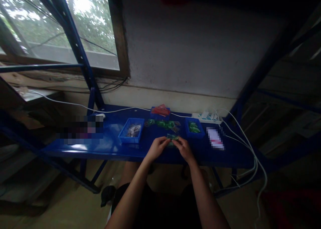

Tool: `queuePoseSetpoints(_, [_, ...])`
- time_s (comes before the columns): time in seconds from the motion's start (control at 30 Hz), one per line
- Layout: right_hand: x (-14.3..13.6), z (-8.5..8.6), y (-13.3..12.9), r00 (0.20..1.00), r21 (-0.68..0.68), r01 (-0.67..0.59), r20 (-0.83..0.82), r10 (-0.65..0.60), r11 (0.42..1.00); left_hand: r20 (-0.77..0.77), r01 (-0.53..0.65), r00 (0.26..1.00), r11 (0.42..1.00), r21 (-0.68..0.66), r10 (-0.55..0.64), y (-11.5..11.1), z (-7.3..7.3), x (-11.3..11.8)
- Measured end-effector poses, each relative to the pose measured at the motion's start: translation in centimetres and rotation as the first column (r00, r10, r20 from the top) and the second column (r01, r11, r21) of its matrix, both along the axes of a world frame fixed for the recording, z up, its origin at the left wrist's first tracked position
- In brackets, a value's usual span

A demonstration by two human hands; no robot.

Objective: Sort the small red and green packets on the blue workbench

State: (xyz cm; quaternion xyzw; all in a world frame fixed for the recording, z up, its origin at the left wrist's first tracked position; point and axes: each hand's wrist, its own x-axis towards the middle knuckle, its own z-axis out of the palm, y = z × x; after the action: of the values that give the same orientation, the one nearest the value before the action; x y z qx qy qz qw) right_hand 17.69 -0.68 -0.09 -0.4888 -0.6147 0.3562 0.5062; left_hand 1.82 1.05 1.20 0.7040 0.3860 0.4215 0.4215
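Note:
Both hands meet over the front of the blue table (110,151). Between them is a small green plastic packet (172,136), partly covered by my fingers. My left hand (159,146) pinches its left side, and my right hand (183,146) pinches its right side. Just beyond lie several green packets (162,123) in a loose row. To the left stands a blue tray (121,137) with small clear packets (134,130) in it. On the right, another blue tray (202,134) holds green packets (193,127).
A third blue bin (159,116) with red packets (161,110) stands at the back. A white power strip (207,117) and cables (250,148) lie to the right, near a blurred phone-like object (215,138). Blue rack posts (75,48) rise at both sides.

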Motion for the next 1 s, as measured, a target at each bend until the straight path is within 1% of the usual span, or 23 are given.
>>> queuePoseSetpoints(0.17, [0.02,-0.05,0.0,1.0,0.007,0.011,0.018,-0.011,1.0,0.011,0.0,1.0,1.0,-0.02,0.001,0.12,-0.3,-0.02])
queuePoseSetpoints(0.47, [-0.12,0.15,-0.12,1.0,0.004,0.002,-0.005,-0.002,1.0,0.011,-0.009,1.0,0.999,-0.042,0.009,-0.08,-0.02,-0.01])
queuePoseSetpoints(0.73, [-0.23,0.41,-0.23,1.0,0.007,0.013,0.007,-0.013,1.0,0.006,-0.012,1.0,1.0,-0.024,0.012,0.19,-0.45,-0.05])
queuePoseSetpoints(1.0, [-0.14,0.1,-0.05,1.0,0.014,0.019,0.016,-0.02,1.0,-0.003,-0.01,1.0,1.0,-0.012,0.01,0.29,-0.59,-0.05])
